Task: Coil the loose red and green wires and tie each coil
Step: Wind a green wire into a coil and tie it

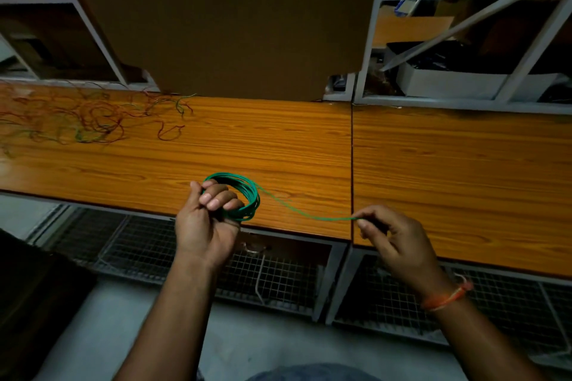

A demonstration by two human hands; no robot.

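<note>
Wooden bench [278, 139], orange grain, spanning the view, split by a dark seam right of centre. Brown board [223, 15] standing upright behind it, grey shelving [464, 40] on either side with boxes and clutter in the bays. Wire-mesh trays [278, 275] slung under the bench front.

Tangle [77, 120] of loose red and green wires lying on the far left of the bench, thin strands looping over one another, a few ends straying toward the board; well apart from both hands.

Green coil [247, 195] held above the near edge of the bench, left of centre: many turns of bright green wire bunched into a round ring, roughly upright, turns slightly fanned on the right side. One free tail [309, 215] running off the coil's upper right, dipping and stretching across to the right, clear of the bench.

Left hand [205, 219] raised, palm toward the camera, fingers curled through the ring and closed on its left side, thumb up along the outer edge. Right hand [393, 237] just beyond the seam, level with the left, back of hand up, thumb and forefinger pinched together on the end of the tail, other fingers loosely curled beneath. Orange thread band [448, 297] round the right wrist.
</note>
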